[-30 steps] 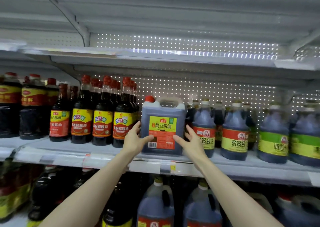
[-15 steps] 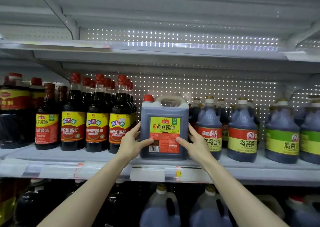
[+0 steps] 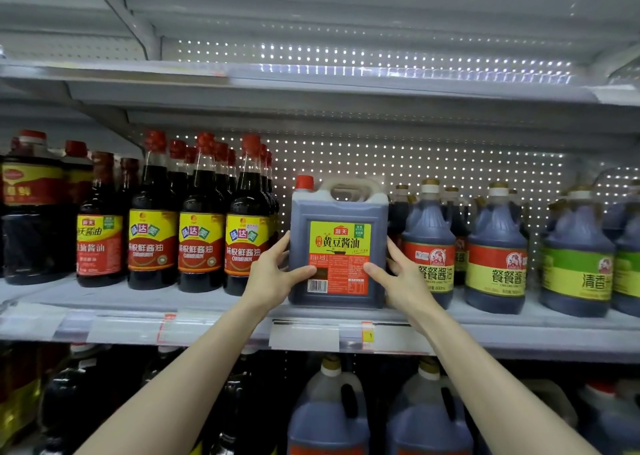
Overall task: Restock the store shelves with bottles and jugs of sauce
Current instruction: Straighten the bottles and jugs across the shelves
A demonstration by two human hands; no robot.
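A square jug of dark soy sauce (image 3: 339, 212) with a red cap, a top handle and a yellow-and-red label stands upright on the middle shelf (image 3: 207, 302). My left hand (image 3: 273, 274) grips its left side, thumb across the lower front. My right hand (image 3: 401, 278) grips its right side the same way, thumb on the label. The jug sits between tall red-capped bottles (image 3: 246, 219) on its left and round-shouldered bottles (image 3: 429, 239) on its right.
More dark bottles (image 3: 31, 208) fill the shelf's left end, and green-labelled bottles (image 3: 575, 253) the right. An upper shelf (image 3: 311, 87) hangs overhead. Large handled jugs (image 3: 329, 416) stand on the shelf below. Price tags (image 3: 304, 336) line the shelf edge.
The view has shifted slightly; the jug stays on the shelf between both hands, which keep their hold on its sides.
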